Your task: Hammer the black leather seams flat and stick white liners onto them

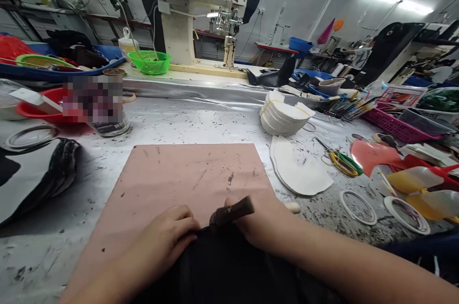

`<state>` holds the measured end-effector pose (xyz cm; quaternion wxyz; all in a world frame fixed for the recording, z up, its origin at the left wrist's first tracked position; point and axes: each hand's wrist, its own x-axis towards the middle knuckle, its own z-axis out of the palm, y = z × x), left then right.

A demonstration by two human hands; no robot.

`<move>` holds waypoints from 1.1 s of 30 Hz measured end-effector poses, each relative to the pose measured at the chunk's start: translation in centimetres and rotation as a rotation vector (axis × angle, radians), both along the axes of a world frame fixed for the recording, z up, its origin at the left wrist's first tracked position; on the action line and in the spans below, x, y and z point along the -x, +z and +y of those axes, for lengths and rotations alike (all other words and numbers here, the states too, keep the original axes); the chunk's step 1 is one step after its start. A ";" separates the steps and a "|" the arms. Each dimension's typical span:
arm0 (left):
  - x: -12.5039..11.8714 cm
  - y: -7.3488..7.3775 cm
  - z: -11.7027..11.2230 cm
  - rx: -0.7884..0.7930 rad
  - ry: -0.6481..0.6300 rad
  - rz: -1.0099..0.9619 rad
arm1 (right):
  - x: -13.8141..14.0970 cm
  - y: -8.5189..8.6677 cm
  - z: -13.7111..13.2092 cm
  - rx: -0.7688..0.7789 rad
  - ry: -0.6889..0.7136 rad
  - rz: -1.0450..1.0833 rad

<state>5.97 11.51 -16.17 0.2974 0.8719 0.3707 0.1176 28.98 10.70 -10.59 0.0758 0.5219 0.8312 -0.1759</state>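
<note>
My right hand (263,218) is wrapped round a hammer. The dark, worn hammer head (231,212) sticks out on the left of the fist, and the pale end of its handle (292,207) shows on the right. Directly under the head lies the edge of a black piece of material (222,266), leather or fabric, I cannot tell which. My left hand (172,230) pinches that edge just left of the hammer, with the fingertips closed. Beneath both hands spreads a pinkish-brown board (179,165) with dark marks.
White cut pieces (299,170) and a banded white stack (283,115) lie beyond my right hand. Farther right are scissors (342,163), tape rolls (358,207) and bottles of yellow liquid (416,179). Black-edged pieces (39,175) lie left. A sewing machine (175,22) stands behind.
</note>
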 end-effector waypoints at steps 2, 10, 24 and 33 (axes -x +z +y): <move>0.4 -0.2 0.1 -0.005 -0.012 -0.072 | 1.0 -0.7 -0.1 0.036 -0.007 -0.004; 1.6 -1.4 0.0 -0.318 -0.193 -0.143 | 1.8 -0.6 -0.4 -0.040 -0.085 0.012; 2.0 -1.3 0.2 -0.204 -0.099 -0.144 | 3.8 -1.2 -0.3 0.067 -0.079 -0.027; 2.5 -1.5 -0.9 -0.449 -0.158 -0.130 | 3.5 -1.1 -0.6 -0.033 -0.125 0.085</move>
